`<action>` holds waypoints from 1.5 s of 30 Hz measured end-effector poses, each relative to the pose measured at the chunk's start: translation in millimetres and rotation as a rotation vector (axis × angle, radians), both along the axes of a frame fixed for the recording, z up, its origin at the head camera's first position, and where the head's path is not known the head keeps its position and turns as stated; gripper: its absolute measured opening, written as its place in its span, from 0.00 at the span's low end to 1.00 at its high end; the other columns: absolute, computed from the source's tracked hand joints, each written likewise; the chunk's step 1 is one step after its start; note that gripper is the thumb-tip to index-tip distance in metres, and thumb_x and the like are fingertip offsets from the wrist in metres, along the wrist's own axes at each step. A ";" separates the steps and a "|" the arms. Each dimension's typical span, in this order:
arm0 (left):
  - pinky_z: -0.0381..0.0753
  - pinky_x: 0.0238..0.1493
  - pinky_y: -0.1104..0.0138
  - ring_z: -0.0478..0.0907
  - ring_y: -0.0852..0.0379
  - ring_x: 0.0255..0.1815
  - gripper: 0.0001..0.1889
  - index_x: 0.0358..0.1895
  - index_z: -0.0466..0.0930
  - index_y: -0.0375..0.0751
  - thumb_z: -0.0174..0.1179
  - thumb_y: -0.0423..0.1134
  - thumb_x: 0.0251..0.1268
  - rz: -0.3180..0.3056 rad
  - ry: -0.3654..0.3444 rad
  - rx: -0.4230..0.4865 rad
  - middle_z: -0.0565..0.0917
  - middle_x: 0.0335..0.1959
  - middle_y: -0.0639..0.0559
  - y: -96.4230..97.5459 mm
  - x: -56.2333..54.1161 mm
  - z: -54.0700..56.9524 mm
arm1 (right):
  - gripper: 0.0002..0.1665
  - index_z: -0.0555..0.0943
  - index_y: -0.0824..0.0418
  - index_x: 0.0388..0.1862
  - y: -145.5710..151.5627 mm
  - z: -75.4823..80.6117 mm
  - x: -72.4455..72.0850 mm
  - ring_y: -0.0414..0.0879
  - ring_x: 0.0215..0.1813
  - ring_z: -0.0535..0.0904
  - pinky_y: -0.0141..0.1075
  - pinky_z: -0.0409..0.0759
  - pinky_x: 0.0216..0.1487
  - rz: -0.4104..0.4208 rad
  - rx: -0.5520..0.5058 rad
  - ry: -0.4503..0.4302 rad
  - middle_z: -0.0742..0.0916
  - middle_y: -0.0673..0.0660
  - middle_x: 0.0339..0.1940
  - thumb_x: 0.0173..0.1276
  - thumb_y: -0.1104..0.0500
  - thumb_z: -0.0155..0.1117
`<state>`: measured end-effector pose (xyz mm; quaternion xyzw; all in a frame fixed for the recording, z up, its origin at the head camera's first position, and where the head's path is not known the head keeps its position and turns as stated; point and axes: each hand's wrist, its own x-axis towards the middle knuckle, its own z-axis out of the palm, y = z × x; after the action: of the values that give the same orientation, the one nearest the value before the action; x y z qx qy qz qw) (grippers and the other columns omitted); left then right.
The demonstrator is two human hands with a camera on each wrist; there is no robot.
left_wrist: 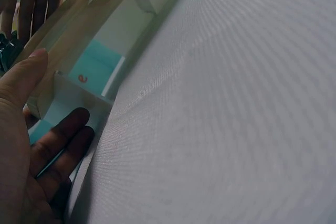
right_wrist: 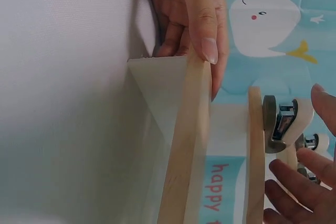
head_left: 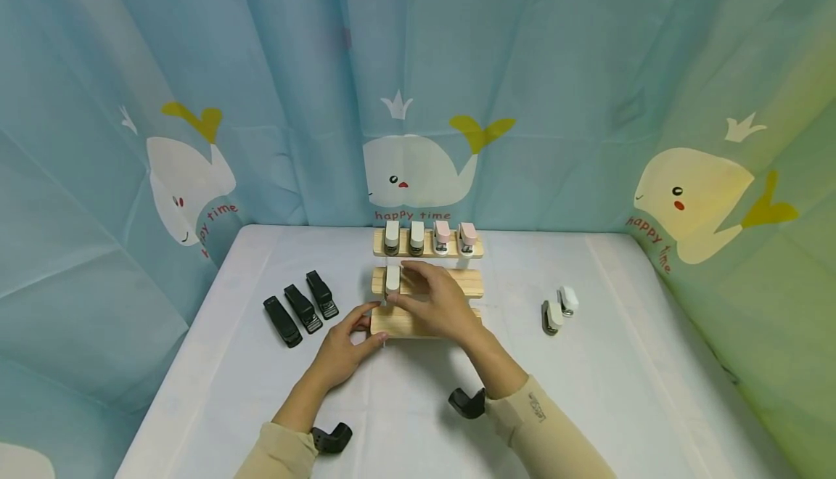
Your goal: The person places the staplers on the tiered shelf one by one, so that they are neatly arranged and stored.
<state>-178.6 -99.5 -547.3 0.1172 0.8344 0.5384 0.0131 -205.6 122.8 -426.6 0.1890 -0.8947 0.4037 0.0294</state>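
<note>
A tiered wooden rack (head_left: 408, 324) with three steps stands mid-table. My left hand (head_left: 342, 348) grips the left end of its lowest board; in the right wrist view the thumb (right_wrist: 209, 48) lies over the board's edge. On the middle step, at its left end, sits a small white-topped stapler (head_left: 392, 277), dark-based in the right wrist view. My right hand (head_left: 444, 305) is spread around that stapler, thumb on its near side and fingers beyond. The right wrist view shows gaps between the fingers (right_wrist: 294, 182) and the stapler.
The top step bears two white mini staplers (head_left: 416, 236) and two pink ones (head_left: 441, 236). Three black staplers (head_left: 303, 308) lie left of the rack. To the right are two more white staplers (head_left: 552, 317). A blue whale-print curtain (head_left: 555, 174) hangs behind the table.
</note>
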 end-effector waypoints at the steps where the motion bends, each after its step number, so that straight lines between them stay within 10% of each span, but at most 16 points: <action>1: 0.72 0.69 0.45 0.84 0.56 0.59 0.33 0.73 0.71 0.67 0.71 0.55 0.66 -0.001 0.000 0.001 0.88 0.51 0.61 -0.3 0.0 0.0 | 0.41 0.76 0.59 0.72 0.9 0.5 0.6 0.55 0.72 0.78 0.53 0.72 0.74 0.002 -0.004 0.002 0.85 0.57 0.67 0.65 0.44 0.77; 45: 0.74 0.69 0.44 0.84 0.53 0.60 0.34 0.74 0.70 0.66 0.71 0.55 0.65 0.010 -0.004 0.000 0.88 0.50 0.60 1.7 -1.6 -0.7 | 0.35 0.76 0.54 0.72 82.7 1.3 21.1 0.60 0.72 0.76 0.62 0.73 0.68 -0.066 -0.019 0.076 0.82 0.58 0.68 0.68 0.48 0.75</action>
<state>-180.2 -97.8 -548.0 0.1122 0.8350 0.5386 0.0120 -184.5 205.5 -425.4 0.1744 -0.8948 0.4034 0.0785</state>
